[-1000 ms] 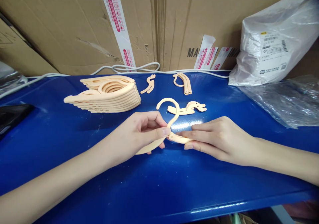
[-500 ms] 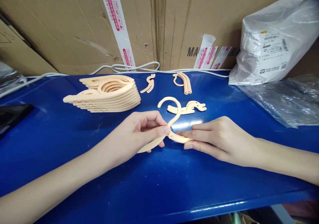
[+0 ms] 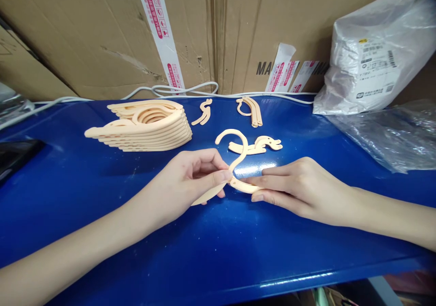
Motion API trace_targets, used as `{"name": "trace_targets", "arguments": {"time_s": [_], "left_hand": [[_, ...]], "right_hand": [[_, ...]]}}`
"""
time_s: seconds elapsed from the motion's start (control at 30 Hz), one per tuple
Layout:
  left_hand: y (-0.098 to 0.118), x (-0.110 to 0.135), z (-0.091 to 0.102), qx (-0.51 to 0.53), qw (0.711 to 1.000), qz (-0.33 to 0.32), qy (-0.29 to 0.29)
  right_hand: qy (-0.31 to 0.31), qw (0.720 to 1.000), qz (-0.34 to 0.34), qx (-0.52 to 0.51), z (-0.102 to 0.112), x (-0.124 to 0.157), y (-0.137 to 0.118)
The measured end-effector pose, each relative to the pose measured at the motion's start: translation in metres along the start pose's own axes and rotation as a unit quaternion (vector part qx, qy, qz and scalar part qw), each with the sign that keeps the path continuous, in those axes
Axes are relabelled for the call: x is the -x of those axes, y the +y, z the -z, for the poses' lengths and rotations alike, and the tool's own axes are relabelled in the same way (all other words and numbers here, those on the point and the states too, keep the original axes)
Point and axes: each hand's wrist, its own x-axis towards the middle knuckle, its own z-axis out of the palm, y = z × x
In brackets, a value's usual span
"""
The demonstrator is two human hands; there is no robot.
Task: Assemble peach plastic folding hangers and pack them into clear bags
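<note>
Both hands grip one cream plastic folding hanger above the blue table, its curved hook pointing away from me. My left hand is closed around the joint below the hook, thumb on top; part of the left arm shows beneath the palm. My right hand pinches the right arm of the hanger, whose outer end is hidden under the fingers. Just beyond the hook lies a folded hanger. Farther back are another small folded hanger and a folded bundle of hanger parts.
A stack of cream hangers stands at the back left of the blue table. Cardboard boxes rise behind a white cable. A plastic-wrapped package sits back right, with clear plastic film before it. A dark object lies far left.
The view has shifted very slightly. Both hands keep the same hold on the hanger, and it has barely moved.
</note>
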Motion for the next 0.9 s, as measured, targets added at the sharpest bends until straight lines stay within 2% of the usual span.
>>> {"name": "trace_targets", "arguments": {"time_s": [0.33, 0.57, 0.73, 0.9], "left_hand": [[-0.0022, 0.0010, -0.0007, 0.001, 0.999, -0.040, 0.005], [-0.0013, 0.0008, -0.0014, 0.000, 1.000, -0.029, 0.006], [-0.0009, 0.0005, -0.0033, -0.029, 0.999, -0.021, 0.000], [0.0021, 0.0025, -0.0052, -0.073, 0.996, -0.048, 0.006]], "right_hand": [[-0.008, 0.999, -0.006, -0.042, 0.0021, -0.0024, -0.0017], [-0.017, 0.999, -0.020, -0.046, 0.0026, -0.0022, -0.0029], [-0.020, 0.998, -0.019, -0.053, 0.0038, -0.0030, -0.0035], [-0.019, 0.998, -0.016, -0.063, 0.0042, -0.0033, -0.0023]]}}
